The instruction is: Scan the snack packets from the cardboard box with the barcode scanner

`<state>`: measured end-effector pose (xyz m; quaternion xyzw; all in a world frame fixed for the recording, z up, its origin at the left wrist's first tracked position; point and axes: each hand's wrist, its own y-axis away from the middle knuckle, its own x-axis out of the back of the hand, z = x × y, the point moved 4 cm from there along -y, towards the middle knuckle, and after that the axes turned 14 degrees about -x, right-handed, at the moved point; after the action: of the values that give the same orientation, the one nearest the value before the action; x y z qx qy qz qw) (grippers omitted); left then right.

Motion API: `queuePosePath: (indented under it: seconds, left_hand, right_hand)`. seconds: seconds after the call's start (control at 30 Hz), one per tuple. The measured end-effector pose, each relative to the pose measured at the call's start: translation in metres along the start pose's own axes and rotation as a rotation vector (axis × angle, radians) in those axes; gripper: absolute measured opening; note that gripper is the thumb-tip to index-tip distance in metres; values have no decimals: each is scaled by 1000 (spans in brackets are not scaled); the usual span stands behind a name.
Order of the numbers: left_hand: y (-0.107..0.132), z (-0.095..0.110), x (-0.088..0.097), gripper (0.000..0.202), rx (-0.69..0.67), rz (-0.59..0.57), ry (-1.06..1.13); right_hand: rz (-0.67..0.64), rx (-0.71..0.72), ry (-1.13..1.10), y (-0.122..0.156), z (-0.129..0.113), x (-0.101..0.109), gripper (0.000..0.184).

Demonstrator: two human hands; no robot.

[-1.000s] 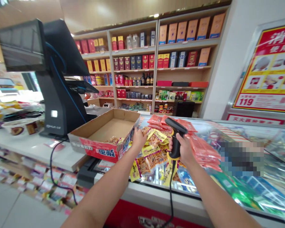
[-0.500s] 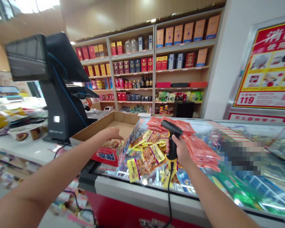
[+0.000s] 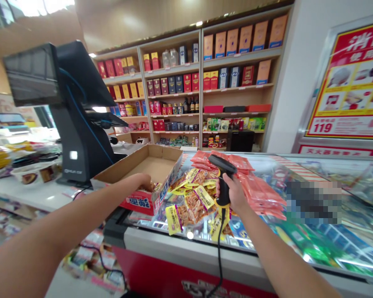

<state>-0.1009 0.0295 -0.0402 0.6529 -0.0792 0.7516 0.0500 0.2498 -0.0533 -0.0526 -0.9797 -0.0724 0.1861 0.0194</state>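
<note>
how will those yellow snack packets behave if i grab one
Probably floppy and light: the yellow plastic snack packets look thin and lie bent in a loose heap. They would likely slide easily on the smooth glass freezer lid.

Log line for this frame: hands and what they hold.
left hand: inside cardboard box, grasp unclear | right hand: holds scanner | yellow snack packets: piled on glass counter

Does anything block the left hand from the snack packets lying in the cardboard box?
Nothing visible does. The left hand is over the near wall of the cardboard box, right at the snack packets in its front corner. The right hand holds the scanner off to the side.
</note>
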Motion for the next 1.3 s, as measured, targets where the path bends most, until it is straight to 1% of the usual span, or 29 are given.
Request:
queuePosePath:
  seconds: [0.07, 0.1, 0.17, 0.2, 0.23, 0.27, 0.33, 0.4, 0.43, 0.5, 0.6, 0.67, 0.73, 0.8, 0.87, 0.97, 1.03, 1.17, 1.23, 1.3]
  left_hand:
    - [-1, 3, -5, 22, 52, -180, -107]
    - [-1, 5, -6, 20, 70, -240, -139]
    - [-2, 9, -4, 19, 66, -283, -156]
    - [-3, 10, 0, 20, 63, -266, -157]
    - [-3, 10, 5, 23, 64, -213, -157]
    - [-3, 10, 12, 27, 67, -131, -152]
    - [-1, 8, 28, 35, 79, 76, -73]
    - [4, 7, 44, 40, 114, 249, 138]
    - [7, 7, 51, 42, 130, 308, 286]
    - [13, 13, 62, 47, 124, 389, 630]
    - [17, 37, 77, 56, 11, 447, 1083]
    - [19, 57, 84, 58, -75, 521, 1247]
    - [20, 79, 85, 56, -169, 629, 1325]
    - [20, 103, 78, 51, -274, 711, 1400]
    - [19, 126, 64, 48, -343, 756, 1498]
    - [11, 148, 35, 46, -325, 842, 1640]
    - [2, 156, 14, 45, -296, 882, 1734]
    - [-18, 160, -23, 44, -265, 881, 1882]
    - [-23, 158, -33, 41, -280, 872, 1891]
    - [-24, 155, -36, 38, -301, 838, 1941]
  right_hand:
    - [3, 4, 1, 0, 0, 0, 45]
    - [10, 10, -3, 0, 0, 0, 45]
    - [22, 18, -14, 0, -1, 1, 45]
    - [24, 18, -14, 0, -1, 1, 45]
    - [22, 15, -11, -1, 0, 1, 46]
    - [18, 10, -5, -1, 0, 1, 46]
    - [9, 6, 4, -1, 1, 0, 46]
    - [8, 9, 0, -2, 1, 1, 46]
    - [10, 12, -3, -2, 1, 1, 46]
    - [13, 17, -4, -3, 2, 1, 44]
    - [7, 17, -5, -3, 2, 1, 44]
    - [6, 13, -13, -3, 2, 1, 44]
    - [4, 8, -19, -3, 2, 2, 44]
    - [4, 7, -19, -3, 3, 2, 44]
    - [10, 19, -18, -4, 3, 3, 43]
    - [23, 46, -25, -5, 4, 4, 42]
    - [24, 52, -33, -5, 4, 4, 43]
    - [20, 53, -34, -3, 3, 4, 44]
    - [7, 51, -12, -2, 3, 3, 43]
    - [-13, 45, 15, 0, 2, 1, 43]
